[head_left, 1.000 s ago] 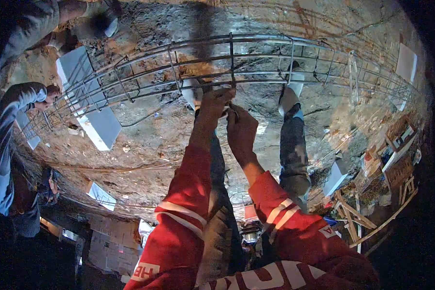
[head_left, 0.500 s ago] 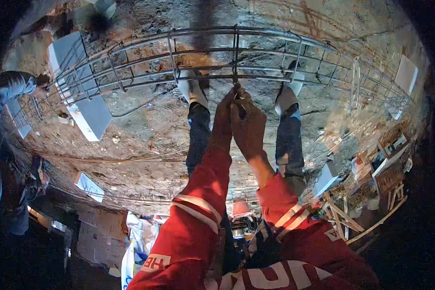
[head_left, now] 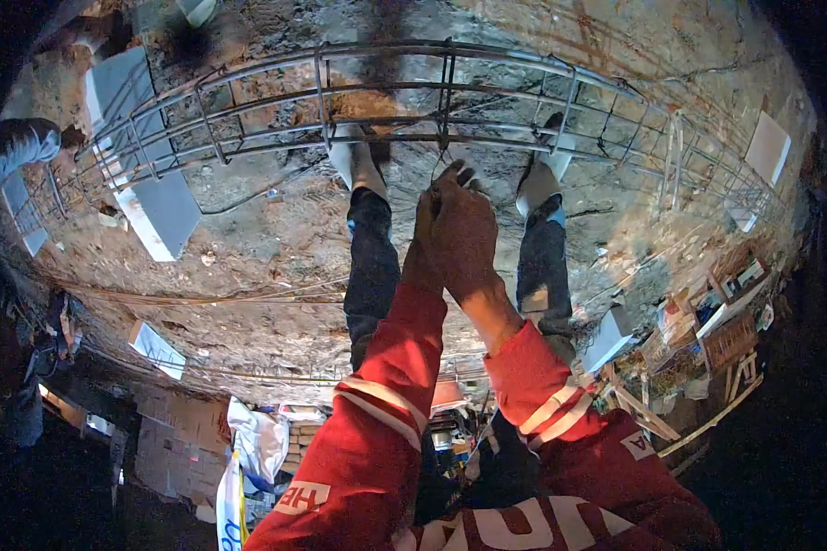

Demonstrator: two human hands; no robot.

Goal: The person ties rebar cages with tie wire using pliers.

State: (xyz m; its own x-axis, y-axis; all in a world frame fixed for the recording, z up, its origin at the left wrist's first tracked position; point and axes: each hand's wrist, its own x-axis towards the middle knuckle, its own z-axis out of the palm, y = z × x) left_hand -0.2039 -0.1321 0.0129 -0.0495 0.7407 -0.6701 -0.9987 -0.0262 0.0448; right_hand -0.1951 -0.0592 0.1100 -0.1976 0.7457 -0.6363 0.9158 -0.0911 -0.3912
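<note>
A long cage of steel bars [head_left: 386, 85] with square stirrups runs across the upper view. Just below its lower bar, my left hand [head_left: 426, 225] and my right hand [head_left: 466, 230] are pressed together. Thin wire [head_left: 441, 163] rises from the fingers toward a stirrup at the cage's middle. My right hand's fingers are closed and overlap my left hand, which is partly hidden behind it. Both hands appear closed on the wire, with a small gap between them and the cage.
My feet stand apart on rough ground just below the cage. Pale blocks [head_left: 161, 207] lie at the left and right [head_left: 767, 147]. Another person's sleeve [head_left: 28, 142] shows at the far left. Wooden pieces [head_left: 730, 340] are at lower right, a white bag [head_left: 255, 445] at lower left.
Both hands have drawn down away from the cage and turned, with the right now overlapping the left. Wire now shows between fingers and bars. The other person's arm has shifted slightly.
</note>
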